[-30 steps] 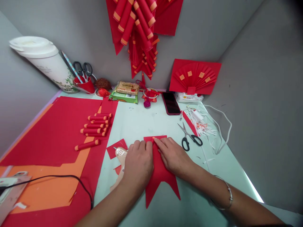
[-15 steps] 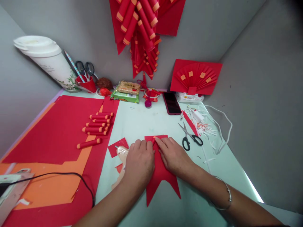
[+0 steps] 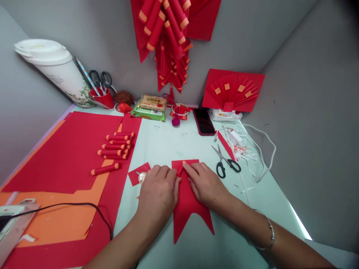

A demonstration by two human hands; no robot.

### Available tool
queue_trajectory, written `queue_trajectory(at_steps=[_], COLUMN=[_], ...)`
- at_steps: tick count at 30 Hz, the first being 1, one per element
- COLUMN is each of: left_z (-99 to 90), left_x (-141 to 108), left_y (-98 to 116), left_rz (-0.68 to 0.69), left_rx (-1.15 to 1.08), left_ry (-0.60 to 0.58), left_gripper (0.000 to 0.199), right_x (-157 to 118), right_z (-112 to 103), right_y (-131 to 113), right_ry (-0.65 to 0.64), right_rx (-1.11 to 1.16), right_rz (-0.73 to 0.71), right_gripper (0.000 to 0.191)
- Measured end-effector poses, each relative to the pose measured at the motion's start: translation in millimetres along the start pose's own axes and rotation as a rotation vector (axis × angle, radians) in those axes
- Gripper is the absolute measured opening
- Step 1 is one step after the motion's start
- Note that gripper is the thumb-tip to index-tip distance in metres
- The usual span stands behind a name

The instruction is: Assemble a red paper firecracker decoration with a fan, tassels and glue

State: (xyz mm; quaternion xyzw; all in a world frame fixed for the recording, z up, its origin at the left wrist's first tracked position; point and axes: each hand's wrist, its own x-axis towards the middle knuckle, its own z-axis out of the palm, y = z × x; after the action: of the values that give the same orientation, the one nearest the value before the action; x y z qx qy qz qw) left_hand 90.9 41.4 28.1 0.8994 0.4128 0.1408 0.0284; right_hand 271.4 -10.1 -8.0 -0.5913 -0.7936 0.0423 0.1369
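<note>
A red paper banner (image 3: 192, 201) with a forked lower end lies on the pale table between my hands. Near its top sits a small red roll (image 3: 180, 169) with an orange end, partly covered by my fingers. My left hand (image 3: 159, 186) is closed at the roll's lower left end. On the banner's upper right, my right hand (image 3: 206, 183) presses the roll's orange end with its fingers together. A glue gun (image 3: 141, 176) shows only its front part beside my left hand, above a small red paper piece (image 3: 134, 177).
Red rolls (image 3: 114, 147) lie in a pile on red and orange sheets at the left. Black-handled scissors (image 3: 226, 160), white cable (image 3: 269, 138) and paper scraps are at the right. A phone (image 3: 204, 122) and snack packets (image 3: 151, 106) stand along the back; a black cord (image 3: 70, 204) crosses the lower left.
My left hand has shifted slightly left, covering more of the glue gun and uncovering more of the red roll. My right hand has stayed nearly still.
</note>
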Motion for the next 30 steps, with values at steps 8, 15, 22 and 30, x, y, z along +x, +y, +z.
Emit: queue_trajectory(at_steps=[8,15,22,30], left_z=[7.6,7.4,9.7,10.8], left_x=[0.3,0.9,0.6,-0.2], left_y=[2.0,2.5,3.6,4.3], left_rz=[0.001,0.021,0.028,0.039], left_rx=[-0.022,-0.014,0.003,0.021], left_ry=[-0.027,-0.027,-0.014,0.017], left_gripper=[0.015,0.017,0.018,0.017], right_x=[-0.4,-0.5,-0.4,-0.5], right_z=[3.8,4.9,5.4,6.2], right_y=[2.3,1.7,1.2,2.0], right_ry=[0.023,0.025,0.020,0.008], right_rx=[0.000,-0.020,-0.031,-0.035], right_rz=[-0.022,-0.022,-0.016,-0.020], right_gripper=[0.051,0.052,0.052,0.052])
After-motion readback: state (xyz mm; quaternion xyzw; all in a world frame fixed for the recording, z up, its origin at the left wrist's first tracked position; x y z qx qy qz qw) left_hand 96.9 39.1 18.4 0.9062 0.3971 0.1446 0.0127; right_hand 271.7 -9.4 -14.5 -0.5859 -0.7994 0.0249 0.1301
